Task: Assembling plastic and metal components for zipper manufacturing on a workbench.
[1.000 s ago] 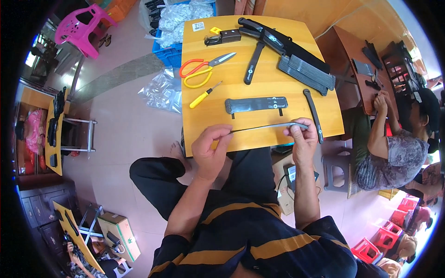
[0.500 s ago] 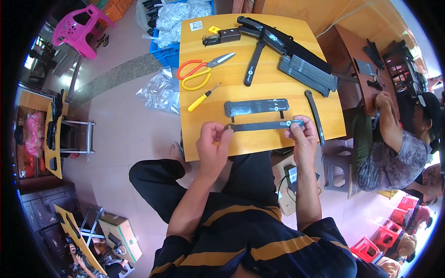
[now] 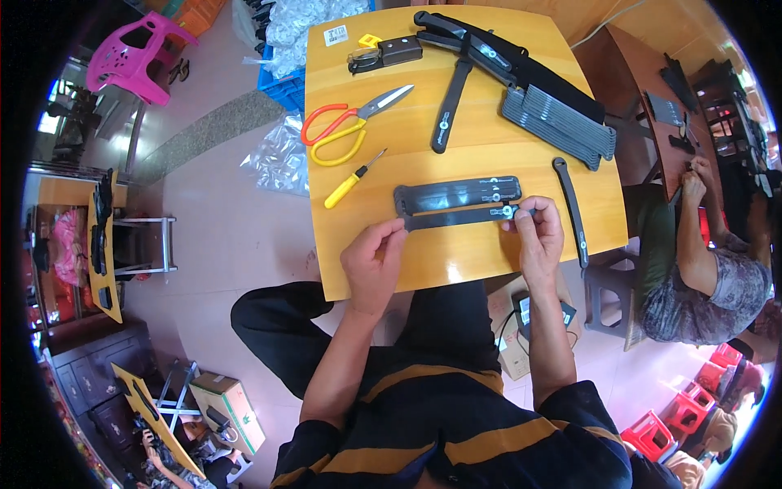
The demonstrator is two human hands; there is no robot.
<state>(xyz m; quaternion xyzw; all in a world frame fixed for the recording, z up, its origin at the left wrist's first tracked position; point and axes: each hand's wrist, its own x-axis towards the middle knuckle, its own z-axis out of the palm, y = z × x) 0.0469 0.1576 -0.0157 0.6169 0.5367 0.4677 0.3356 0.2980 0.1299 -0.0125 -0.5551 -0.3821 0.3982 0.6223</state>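
Observation:
A flat black strap (image 3: pixel 456 219) with a pale printed mark is stretched level between my hands, just above the table's near edge. My left hand (image 3: pixel 372 265) pinches its rounded left end, and my right hand (image 3: pixel 539 236) grips its right end near the mark. Right against its far side lies a short stack of like black straps (image 3: pixel 452 196), with a dark band across under its right part. One more strap (image 3: pixel 572 212) rests alone to the right of my right hand.
On the yellow table (image 3: pixel 358 236) lie scissors (image 3: pixel 350 130), a yellow-handled screwdriver (image 3: pixel 352 181), a brown-and-metal stapler-like tool (image 3: pixel 387 54) and a larger strap bundle (image 3: pixel 558 122). A single strap (image 3: pixel 450 106) slants beside that bundle. A co-worker (image 3: pixel 700 269) sits at another table to the right.
The strap in my hands has moved away from me and now lies close along the near side of the stack. The whole view has shifted slightly.

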